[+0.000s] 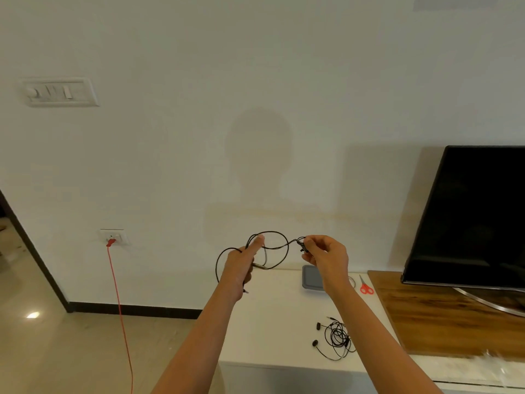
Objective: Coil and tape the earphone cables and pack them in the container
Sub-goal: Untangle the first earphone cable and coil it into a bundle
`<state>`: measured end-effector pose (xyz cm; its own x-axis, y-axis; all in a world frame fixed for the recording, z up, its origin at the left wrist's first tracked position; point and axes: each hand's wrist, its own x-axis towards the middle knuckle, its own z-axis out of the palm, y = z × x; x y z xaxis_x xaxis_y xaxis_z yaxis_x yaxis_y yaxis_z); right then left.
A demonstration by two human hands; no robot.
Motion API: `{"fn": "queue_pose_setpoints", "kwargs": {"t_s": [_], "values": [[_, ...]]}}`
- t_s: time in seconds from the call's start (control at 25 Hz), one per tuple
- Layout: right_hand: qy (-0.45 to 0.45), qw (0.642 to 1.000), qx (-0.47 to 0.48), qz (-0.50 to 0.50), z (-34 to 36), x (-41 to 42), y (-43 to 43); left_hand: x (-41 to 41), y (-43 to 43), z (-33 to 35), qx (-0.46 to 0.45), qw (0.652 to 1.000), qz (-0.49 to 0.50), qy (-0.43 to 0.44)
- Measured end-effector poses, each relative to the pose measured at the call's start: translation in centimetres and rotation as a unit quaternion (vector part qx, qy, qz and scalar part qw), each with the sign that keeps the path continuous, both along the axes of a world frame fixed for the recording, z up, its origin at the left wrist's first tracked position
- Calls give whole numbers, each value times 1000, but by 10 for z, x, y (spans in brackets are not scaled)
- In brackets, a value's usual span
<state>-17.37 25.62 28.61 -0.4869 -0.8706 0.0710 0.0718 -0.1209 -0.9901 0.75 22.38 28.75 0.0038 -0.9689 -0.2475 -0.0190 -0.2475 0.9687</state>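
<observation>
**Operator:** What do my left fingers hold?

**Manual:** Your left hand (238, 265) holds the cable (279, 245). The index finger is straight with a loop hung over it. The other fingers are curled round the strands below.

**Operator:** And the right?

**Manual:** Your right hand (326, 260) pinches the cable's other end between thumb and fingertips, level with your left index tip.

**Operator:** The remaining items?

**Manual:** A second cable (336, 336) lies tangled on the counter (270, 322), well below your right fingers. The grey container (311, 277) sits behind your right hand, partly hidden. Scissors (366, 288) lie right of it.
</observation>
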Motion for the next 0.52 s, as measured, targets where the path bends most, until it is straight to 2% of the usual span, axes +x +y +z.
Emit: {"fn": "queue_pose_setpoints", "kwargs": {"t_s": [0.16, 0.36, 0.52], "values": [[76, 997, -11, 0, 4, 11, 1, -25, 13, 6, -27, 997, -68, 10], [163, 986, -14, 18, 4, 14, 4, -42, 22, 9, -73, 997, -21, 35], [202, 977, -15, 69, 3, 11, 3, -40, 21, 4, -69, 990, 13, 119]]}}
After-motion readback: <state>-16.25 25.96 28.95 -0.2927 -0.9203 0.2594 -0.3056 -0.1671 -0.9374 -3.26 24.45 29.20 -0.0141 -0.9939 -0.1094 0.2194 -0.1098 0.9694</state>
